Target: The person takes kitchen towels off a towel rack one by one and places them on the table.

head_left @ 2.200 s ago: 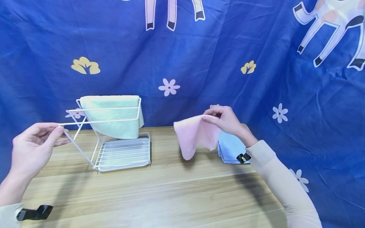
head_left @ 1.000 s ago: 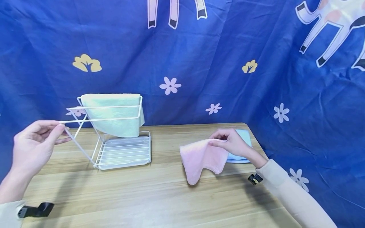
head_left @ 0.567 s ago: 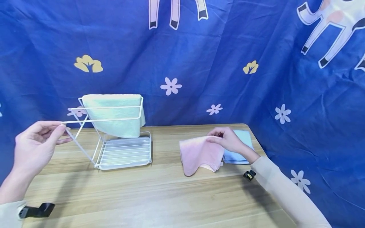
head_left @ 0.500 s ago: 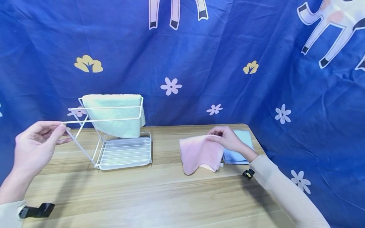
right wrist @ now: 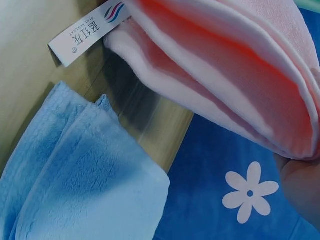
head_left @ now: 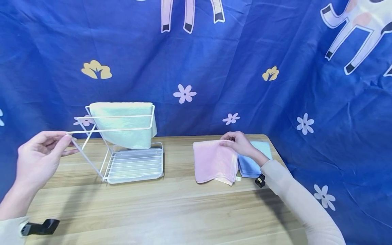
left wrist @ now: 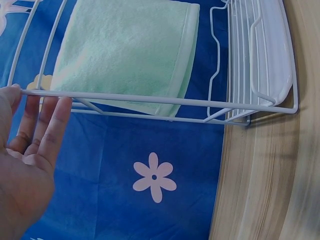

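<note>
My left hand [head_left: 38,154] pinches the upper front corner of a white wire rack [head_left: 92,166] between thumb and fingers. Over the rack's rear top bar hangs a mint-green towel [head_left: 122,124], also seen from the side in the left wrist view. A folded pink towel [head_left: 214,160] is pinched at its upper right edge by my right hand [head_left: 240,144]. In the right wrist view its layers open out and a white label [right wrist: 87,32] sticks out. Behind that hand a folded blue towel [head_left: 252,166] lies on the table, partly covered by the hand and the pink towel.
A pale drip tray [head_left: 134,163] sits in the rack's base. The wood-grain table [head_left: 159,211] runs toward me in front of the rack and towels. A blue printed curtain [head_left: 137,51] closes off the back and right side.
My right hand first lowered the pink towel toward the table, then shifted it slightly back and left; the towel now hangs flatter, its label showing. My left hand keeps its hold on the rack.
</note>
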